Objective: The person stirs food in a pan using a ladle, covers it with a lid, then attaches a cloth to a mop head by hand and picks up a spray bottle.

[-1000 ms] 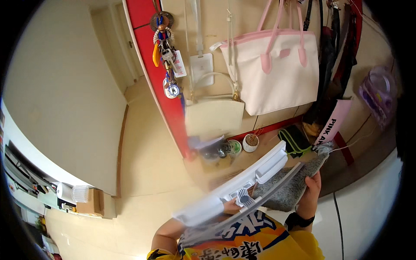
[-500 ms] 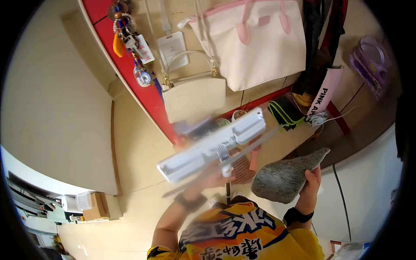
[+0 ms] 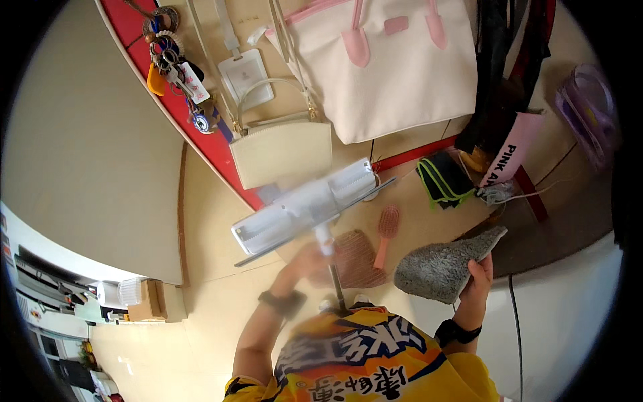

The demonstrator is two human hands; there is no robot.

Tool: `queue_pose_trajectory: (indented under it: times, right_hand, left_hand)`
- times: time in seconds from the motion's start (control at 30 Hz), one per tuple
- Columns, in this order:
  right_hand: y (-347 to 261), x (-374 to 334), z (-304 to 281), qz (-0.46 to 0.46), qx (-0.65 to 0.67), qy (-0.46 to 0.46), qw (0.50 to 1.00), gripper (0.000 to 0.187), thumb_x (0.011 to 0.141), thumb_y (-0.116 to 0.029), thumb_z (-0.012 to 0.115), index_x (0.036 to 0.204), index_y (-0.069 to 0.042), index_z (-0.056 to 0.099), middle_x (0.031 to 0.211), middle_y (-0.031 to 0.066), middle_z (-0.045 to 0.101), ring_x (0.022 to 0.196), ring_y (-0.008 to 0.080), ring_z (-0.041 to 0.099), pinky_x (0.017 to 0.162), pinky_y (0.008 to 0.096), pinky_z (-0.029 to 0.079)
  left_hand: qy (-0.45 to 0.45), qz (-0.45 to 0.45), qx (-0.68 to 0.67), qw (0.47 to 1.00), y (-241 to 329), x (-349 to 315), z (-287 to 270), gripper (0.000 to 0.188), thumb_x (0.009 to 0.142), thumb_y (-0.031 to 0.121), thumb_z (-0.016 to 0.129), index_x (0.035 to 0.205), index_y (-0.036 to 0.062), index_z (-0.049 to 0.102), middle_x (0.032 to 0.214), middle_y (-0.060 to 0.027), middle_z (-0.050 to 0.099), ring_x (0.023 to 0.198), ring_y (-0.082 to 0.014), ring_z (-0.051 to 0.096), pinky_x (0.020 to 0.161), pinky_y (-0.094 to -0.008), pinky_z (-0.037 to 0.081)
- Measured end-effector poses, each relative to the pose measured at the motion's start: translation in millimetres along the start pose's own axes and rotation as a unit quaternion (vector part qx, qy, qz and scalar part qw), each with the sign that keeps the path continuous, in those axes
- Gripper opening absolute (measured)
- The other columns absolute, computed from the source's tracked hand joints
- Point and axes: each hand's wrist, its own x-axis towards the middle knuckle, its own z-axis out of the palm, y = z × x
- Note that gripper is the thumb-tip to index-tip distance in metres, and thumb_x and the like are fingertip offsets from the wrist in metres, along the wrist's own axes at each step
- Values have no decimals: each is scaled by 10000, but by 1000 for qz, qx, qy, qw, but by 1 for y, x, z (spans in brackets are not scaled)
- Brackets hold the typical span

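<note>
A flat mop's white head (image 3: pixel 305 208), with a grey squeegee strip along its near side, faces up in front of me. Its metal pole (image 3: pixel 336 285) runs down toward my body. My left hand (image 3: pixel 309 262) is beside the mop's neck, smeared by motion; its fingers cannot be made out. At the right, my right hand (image 3: pixel 478 278) grips the edge of a fuzzy grey mop pad (image 3: pixel 432 271), thumb on top. The pad hangs folded and tapered, apart from the mop head.
Beyond the mop hang a cream handbag (image 3: pixel 284 154), a pink-trimmed tote (image 3: pixel 388 80), a card holder (image 3: pixel 246 77) and keys (image 3: pixel 175 70). A pink hairbrush (image 3: pixel 387 231) and a black-and-green cloth (image 3: pixel 442 181) lie below. A dark table edge (image 3: pixel 542 234) is at right.
The mop head has shifted left and tilted a little. My left hand has moved left and slightly down from the mop's neck. The pad remains in my right hand, slightly turned.
</note>
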Motion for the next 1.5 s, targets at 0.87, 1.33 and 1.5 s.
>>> queue_pose_trajectory:
  times: [0.87,1.33,1.5]
  right_hand:
    - [5,47,33,14,-22,-42,999,564,668,-142,548,1165,31,345,1078,128,472,972,224,479,838,312,368]
    - [24,62,31,50,29,-273,960,454,646,-42,590,1079,11,462,1080,116,495,957,224,490,813,311,375]
    - [36,73,86,133,-64,-553,820,302,651,-42,599,942,12,537,998,119,527,886,205,504,747,291,392]
  left_hand:
    - [103,35,127,986,61,4,1,333,738,253,559,987,37,513,857,-67,561,798,-185,530,730,-319,416]
    - [215,8,39,976,28,-56,-18,360,736,241,556,1020,29,491,903,-74,551,828,-191,526,742,-322,416]
    - [246,18,38,968,22,-65,-4,370,736,237,555,1031,26,483,919,-77,547,839,-193,524,746,-323,416]
